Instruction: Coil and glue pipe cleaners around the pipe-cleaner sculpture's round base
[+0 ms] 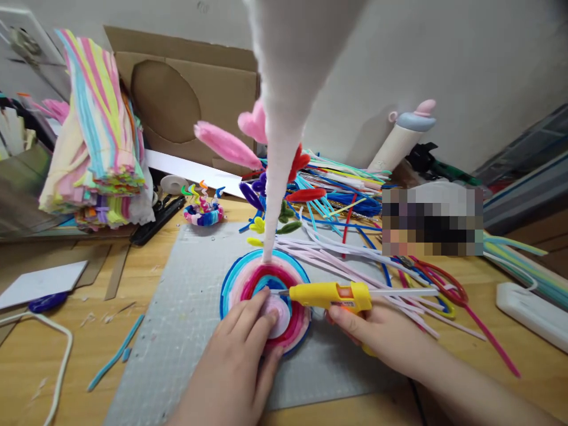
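A yellow glue gun (326, 296) with a white glue stick in its back is gripped in my right hand (355, 325). Its nozzle points left, at the edge of a small pale lilac disc. My left hand (248, 337) has its fingertips on this disc (281, 322), pressing it against a round base (235, 290) wound in blue, white, pink and red rings. From the back of the base rises a tall white fuzzy post (277, 195), which runs up close past the camera. Pink, red, purple, yellow and green fuzzy petals show beside the post.
The base lies on a grey cutting mat (155, 349). Pipe cleaners (328, 260) are strewn behind and right. Bundled pipe cleaners (102, 130), cardboard (213, 89) and a small colourful ring (204, 214) stand at the back left. A white power strip (532, 313) and a tilted bottle (399, 139) are right.
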Action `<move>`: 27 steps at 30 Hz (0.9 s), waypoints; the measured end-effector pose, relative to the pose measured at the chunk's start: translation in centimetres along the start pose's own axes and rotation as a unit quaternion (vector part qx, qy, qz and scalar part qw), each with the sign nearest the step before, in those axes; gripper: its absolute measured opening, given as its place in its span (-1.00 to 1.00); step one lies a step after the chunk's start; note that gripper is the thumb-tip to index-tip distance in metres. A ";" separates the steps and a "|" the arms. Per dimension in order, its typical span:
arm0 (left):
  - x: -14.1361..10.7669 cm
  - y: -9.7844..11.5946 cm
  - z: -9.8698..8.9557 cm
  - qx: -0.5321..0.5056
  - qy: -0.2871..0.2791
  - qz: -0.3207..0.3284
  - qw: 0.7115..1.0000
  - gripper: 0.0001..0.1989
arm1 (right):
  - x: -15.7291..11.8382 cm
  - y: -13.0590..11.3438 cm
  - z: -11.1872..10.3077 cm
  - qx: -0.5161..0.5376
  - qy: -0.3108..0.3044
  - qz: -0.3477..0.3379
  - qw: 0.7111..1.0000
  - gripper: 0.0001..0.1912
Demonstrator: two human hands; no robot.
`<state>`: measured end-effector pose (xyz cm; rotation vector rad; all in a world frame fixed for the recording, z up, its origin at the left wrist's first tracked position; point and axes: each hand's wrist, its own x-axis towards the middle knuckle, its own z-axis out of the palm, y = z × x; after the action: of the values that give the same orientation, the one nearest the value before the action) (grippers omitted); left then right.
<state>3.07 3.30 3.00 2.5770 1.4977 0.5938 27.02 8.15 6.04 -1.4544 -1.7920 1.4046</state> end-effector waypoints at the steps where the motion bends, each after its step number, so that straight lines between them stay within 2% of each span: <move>1: 0.0 0.0 0.1 0.000 -0.001 0.000 1.000 -0.65 | 0.1 0.0 0.1 -0.001 -0.001 0.000 1.000 -0.65; 5: 0.0 -0.3 0.2 -0.002 -0.010 0.004 1.000 -0.65 | 0.3 0.2 0.3 -0.009 -0.012 0.008 1.000 -0.69; 9: 0.0 -0.5 0.3 -0.006 -0.005 0.014 1.000 -0.62 | 0.3 0.4 0.4 -0.014 -0.029 0.006 0.999 -0.63; 27: 0.0 -0.5 0.3 -0.011 0.014 0.019 1.000 -0.67 | 0.5 0.1 0.5 -0.016 -0.045 0.013 0.999 -0.59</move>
<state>2.80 3.56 2.56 2.5971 1.4455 0.6496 26.48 8.38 5.63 -1.4571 -1.8649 1.4837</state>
